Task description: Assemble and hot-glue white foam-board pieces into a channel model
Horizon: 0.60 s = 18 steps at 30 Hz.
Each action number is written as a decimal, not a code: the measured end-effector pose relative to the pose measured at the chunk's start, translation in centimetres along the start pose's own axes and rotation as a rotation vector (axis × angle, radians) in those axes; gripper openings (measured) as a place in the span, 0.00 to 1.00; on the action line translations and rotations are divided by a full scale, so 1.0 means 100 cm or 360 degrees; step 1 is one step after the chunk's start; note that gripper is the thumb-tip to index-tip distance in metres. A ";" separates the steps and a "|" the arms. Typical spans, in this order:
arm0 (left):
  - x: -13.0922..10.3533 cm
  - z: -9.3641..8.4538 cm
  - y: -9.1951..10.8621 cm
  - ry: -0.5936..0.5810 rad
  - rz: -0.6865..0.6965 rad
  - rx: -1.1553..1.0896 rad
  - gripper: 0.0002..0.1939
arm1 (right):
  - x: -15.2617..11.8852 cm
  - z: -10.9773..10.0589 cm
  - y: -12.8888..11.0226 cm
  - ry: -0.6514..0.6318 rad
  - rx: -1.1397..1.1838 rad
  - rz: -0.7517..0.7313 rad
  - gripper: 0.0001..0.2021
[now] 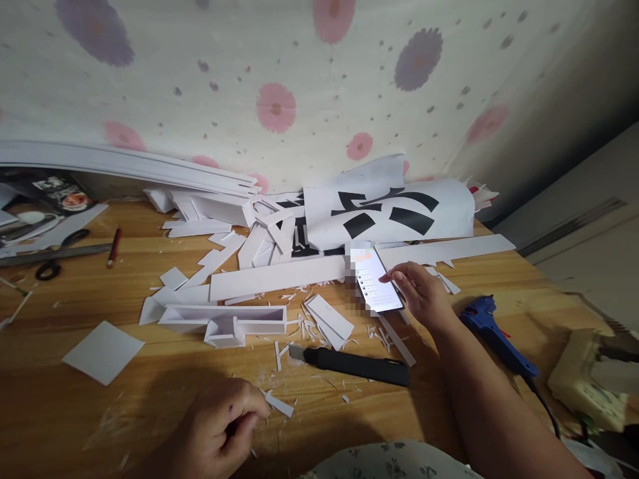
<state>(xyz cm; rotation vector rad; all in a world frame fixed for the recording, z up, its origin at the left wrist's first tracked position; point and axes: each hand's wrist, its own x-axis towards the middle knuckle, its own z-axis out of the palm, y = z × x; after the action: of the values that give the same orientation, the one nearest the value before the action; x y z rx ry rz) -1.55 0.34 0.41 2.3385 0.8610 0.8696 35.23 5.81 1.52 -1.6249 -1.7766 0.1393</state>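
My right hand (418, 291) is at the right edge of a lit phone (374, 276), with fingers bent and a fingertip on its screen. The phone lies tilted over a long white strip (279, 278). My left hand (224, 422) rests near the table's front edge, fingers curled in, with nothing seen in them. Between the hands lies a black utility knife (354, 366), its blade end pointing left. A white open box-like piece (224, 320) stands left of the phone, and small white boards (329, 320) lie behind the knife.
A blue glue gun (496, 336) with a cord lies at the right, near a beige power strip (584, 379). Scissors (50, 268), a red pencil (114, 247) and a white square (104, 352) are at the left. Printed paper (389, 213) leans by the wall.
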 end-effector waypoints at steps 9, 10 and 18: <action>0.003 -0.002 0.001 -0.0160 -0.0041 -0.0230 0.11 | -0.001 0.001 0.002 -0.0037 0.0045 0.0024 0.19; 0.002 -0.002 0.000 -0.0178 -0.0041 -0.0250 0.12 | 0.000 0.001 0.002 -0.0034 0.0041 0.0022 0.19; 0.001 0.000 -0.003 -0.0204 -0.0057 -0.0303 0.15 | 0.001 0.001 -0.007 -0.0055 0.0029 -0.0007 0.20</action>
<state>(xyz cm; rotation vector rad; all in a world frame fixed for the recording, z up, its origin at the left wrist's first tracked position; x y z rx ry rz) -1.63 0.58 0.23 2.1805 0.7316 0.7438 34.62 5.79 1.88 -1.6146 -1.7996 0.1823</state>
